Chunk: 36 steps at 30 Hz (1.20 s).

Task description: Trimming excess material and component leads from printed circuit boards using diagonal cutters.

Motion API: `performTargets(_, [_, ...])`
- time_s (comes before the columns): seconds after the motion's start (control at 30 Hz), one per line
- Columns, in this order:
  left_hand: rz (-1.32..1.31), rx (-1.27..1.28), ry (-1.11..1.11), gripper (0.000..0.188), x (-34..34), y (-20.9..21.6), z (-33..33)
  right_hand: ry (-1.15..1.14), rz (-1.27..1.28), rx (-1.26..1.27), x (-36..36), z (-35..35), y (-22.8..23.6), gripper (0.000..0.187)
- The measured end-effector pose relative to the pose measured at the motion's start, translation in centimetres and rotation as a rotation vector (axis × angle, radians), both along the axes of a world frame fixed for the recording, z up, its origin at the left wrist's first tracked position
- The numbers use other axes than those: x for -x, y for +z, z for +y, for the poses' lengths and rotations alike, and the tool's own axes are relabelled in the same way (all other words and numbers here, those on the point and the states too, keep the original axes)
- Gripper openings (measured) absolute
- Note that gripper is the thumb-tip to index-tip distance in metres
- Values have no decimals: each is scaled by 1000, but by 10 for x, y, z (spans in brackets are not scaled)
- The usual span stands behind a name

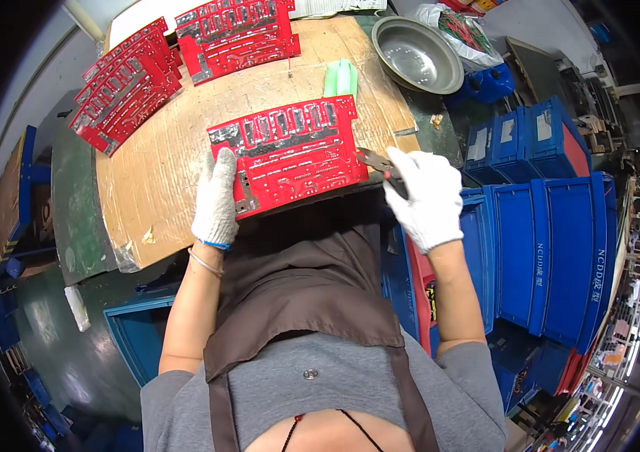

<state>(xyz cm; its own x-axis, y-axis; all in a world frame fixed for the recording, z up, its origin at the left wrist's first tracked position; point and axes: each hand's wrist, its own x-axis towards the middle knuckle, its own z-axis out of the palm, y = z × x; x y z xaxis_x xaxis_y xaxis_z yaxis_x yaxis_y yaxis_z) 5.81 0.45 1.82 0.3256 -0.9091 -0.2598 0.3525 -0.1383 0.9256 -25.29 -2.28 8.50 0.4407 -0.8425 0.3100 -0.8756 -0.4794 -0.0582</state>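
Observation:
A large red circuit board (290, 162) with rows of silvery solder points is tilted at the near edge of the cardboard-covered table. My left hand (216, 197), in a white knit glove, grips the board's left edge with the fingers partly behind it. My right hand (427, 197), gloved the same way, is closed on dark-jawed cutting pliers (385, 167) with a bit of red on the handle. The jaws of the pliers are at the board's right edge; whether they touch it I cannot tell.
More red boards stand stacked at the back left (128, 87) and back middle (237, 38). A green wrapped bundle (341, 78) lies behind my board. A metal bowl (418, 56) sits at the back right. Blue crates (550, 256) are piled on the right beside the table.

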Motion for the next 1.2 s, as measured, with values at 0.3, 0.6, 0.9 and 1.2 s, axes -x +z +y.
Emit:
performTargets(0.3, [18, -15, -8, 65, 1, 3, 2, -25, 178, -7, -22, -14, -10, 56])
performTargets(0.6, [65, 14, 2, 56, 4, 6, -1, -236, -284, -193, 9, 8, -37, 41])
performTargets(0.9, [97, 3, 26, 49, 8, 13, -2, -185, -15, 11, 3, 45, -36, 63])
performTargets(1.2, [103, 8, 30, 47, 8, 13, -3, -229, 126, -232, 0, 43, -35, 55])
